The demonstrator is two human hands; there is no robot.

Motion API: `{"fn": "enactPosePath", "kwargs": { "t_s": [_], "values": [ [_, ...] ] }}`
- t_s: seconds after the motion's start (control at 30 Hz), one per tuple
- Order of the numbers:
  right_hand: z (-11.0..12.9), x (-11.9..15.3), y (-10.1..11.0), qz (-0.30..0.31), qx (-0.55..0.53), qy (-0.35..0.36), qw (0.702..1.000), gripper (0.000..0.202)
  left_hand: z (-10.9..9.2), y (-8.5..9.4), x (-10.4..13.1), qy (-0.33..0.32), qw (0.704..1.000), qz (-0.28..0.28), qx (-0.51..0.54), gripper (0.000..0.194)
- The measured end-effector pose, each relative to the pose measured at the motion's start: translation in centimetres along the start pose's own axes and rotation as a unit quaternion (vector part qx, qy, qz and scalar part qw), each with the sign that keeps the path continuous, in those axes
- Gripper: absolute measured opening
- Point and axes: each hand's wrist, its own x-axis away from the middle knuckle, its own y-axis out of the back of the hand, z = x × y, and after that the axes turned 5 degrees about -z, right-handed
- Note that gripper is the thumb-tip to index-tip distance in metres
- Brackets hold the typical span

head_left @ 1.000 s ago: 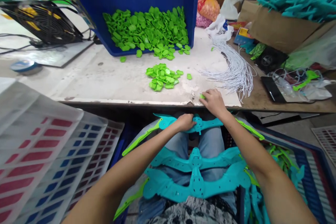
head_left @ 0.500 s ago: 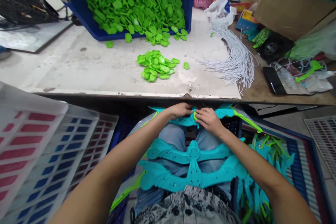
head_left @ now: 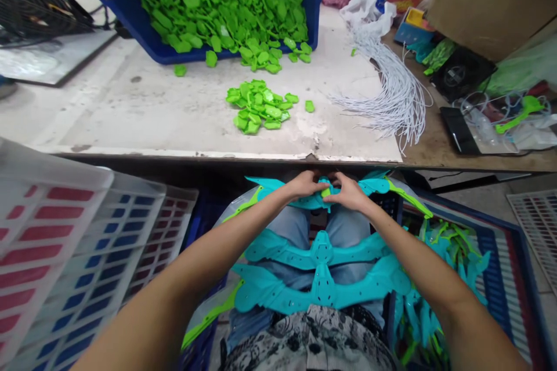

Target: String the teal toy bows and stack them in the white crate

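Observation:
Across my knees lies a turquoise winged part point(head_left: 304, 202), its centre between my hands. My left hand point(head_left: 306, 184) grips that centre from the left, thumb against a small green piece point(head_left: 325, 192) set on it. From the right, my right hand point(head_left: 347, 192) holds the same centre, thumb and fingers wrapped round its edge. Two more turquoise winged parts, a middle one point(head_left: 282, 249) and a nearer one point(head_left: 278, 291), rest on my lap, joined or overlapping at their centres. A heap of small green pieces point(head_left: 259, 105) lies on the table beyond.
A blue bin point(head_left: 316, 23) of green pieces lies tipped on the white table point(head_left: 174, 122). White cords point(head_left: 391, 93) spread at its right. Plastic baskets point(head_left: 87, 243) stand left; a crate point(head_left: 517, 255) and turquoise parts point(head_left: 420, 313) are at right. A cardboard box point(head_left: 483, 8) sits back right.
My right hand's fingers have moved from over the green piece to the far edge of the turquoise centre. My left thumb now reaches the green piece. The view has shifted slightly.

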Motion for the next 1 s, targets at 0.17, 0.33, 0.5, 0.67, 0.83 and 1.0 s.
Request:
{"fn": "enactPosePath", "kwargs": {
  "t_s": [0.17,0.33,0.5,0.67,0.83,1.0],
  "values": [
    [0.5,-0.7,0.5,0.035,0.059,-0.022,0.997,0.069,-0.1,0.2,-0.2,-0.025,0.996,-0.013,-0.087,0.036],
    [1.9,-0.3,2.3,-0.007,0.126,0.123,0.984,0.035,-0.6,-1.1,2.9,-0.06,0.947,-0.139,-0.284,0.037],
    [7.6,-5.9,3.3,-0.155,0.137,0.229,0.951,0.025,1.2,-4.1,6.7,-0.203,0.878,-0.15,-0.406,0.056],
    [12.4,-13.9,0.8,-0.142,0.161,0.262,0.941,0.036,2.1,-4.0,6.1,-0.185,0.844,-0.122,-0.489,0.047],
    [12.4,-15.1,0.9,-0.132,0.185,0.238,0.944,0.041,-0.8,-0.7,5.4,-0.155,0.876,-0.053,-0.453,0.04],
    [9.9,-11.8,3.2,-0.127,0.118,0.16,0.972,0.031,-2.7,2.2,4.0,-0.125,0.928,0.047,-0.347,0.034]
  ]
}}
